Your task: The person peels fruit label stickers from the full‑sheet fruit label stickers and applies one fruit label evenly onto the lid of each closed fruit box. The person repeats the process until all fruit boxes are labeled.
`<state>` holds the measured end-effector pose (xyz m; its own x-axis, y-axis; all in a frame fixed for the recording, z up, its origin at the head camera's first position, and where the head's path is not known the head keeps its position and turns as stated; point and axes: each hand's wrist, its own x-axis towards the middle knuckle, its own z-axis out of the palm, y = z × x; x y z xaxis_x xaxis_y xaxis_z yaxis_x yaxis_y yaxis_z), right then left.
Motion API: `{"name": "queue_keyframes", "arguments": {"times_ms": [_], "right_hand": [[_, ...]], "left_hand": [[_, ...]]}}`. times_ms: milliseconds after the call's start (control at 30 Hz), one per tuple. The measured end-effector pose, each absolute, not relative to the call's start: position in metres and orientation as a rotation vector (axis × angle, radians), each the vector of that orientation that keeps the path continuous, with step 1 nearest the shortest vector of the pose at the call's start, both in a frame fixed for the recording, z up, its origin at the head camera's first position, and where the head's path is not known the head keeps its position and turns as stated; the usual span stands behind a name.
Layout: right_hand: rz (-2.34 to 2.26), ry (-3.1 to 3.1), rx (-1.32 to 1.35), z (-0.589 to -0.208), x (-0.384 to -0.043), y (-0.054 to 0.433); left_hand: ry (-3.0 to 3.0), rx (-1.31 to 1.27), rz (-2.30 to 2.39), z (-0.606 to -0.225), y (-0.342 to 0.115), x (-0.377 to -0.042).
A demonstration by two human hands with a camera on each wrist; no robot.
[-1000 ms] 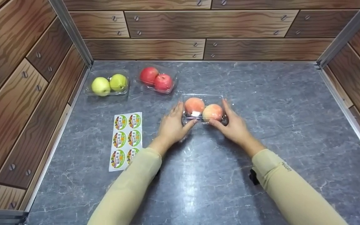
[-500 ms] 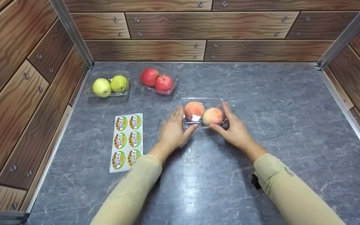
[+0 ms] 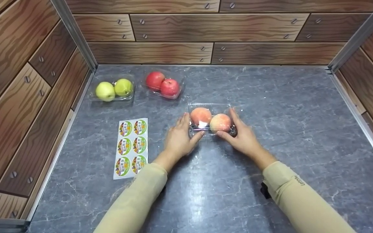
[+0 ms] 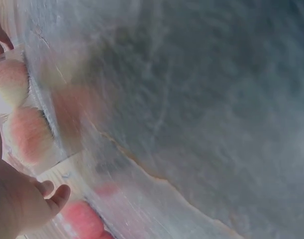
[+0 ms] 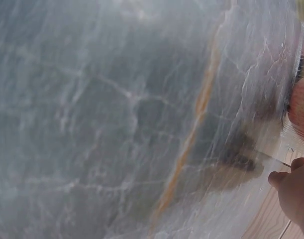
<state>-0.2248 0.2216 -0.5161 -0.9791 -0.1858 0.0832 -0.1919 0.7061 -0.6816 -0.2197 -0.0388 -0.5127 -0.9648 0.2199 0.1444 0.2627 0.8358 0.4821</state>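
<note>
A clear plastic clamshell box (image 3: 209, 105) with two peaches (image 3: 201, 117) sits near the middle of the table. My left hand (image 3: 178, 136) holds its left side, fingers along the wall and thumb at the front edge. On the opposite side my right hand (image 3: 244, 137) grips it in the same way, its thumb at the front corner. In the left wrist view, the left hand (image 4: 20, 199) is beside the peaches (image 4: 30, 134) at the left edge. The right wrist view catches only part of the right hand (image 5: 295, 191) and of one peach (image 5: 301, 107).
Behind and to the left stand a clear box with two red apples (image 3: 170, 87) and another with two yellow-green fruits (image 3: 105, 91). A sheet of round fruit stickers (image 3: 130, 147) lies left of my left hand. Wood-patterned walls (image 3: 219, 27) enclose the grey marbled table (image 3: 303, 106).
Both hands have drawn the box of peaches slightly toward me along the table. Their hold looks the same, and the other boxes and the sticker sheet have stayed put.
</note>
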Motion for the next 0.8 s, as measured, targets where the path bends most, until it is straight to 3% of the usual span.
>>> {"name": "queue_keyframes", "arguments": {"times_ms": [800], "right_hand": [[1.138,-2.942,0.325,-0.5132,-0.2252,0.222]], "left_hand": [[-2.967,-0.358,-0.786,-0.5101,-0.0386,-0.2188]]}}
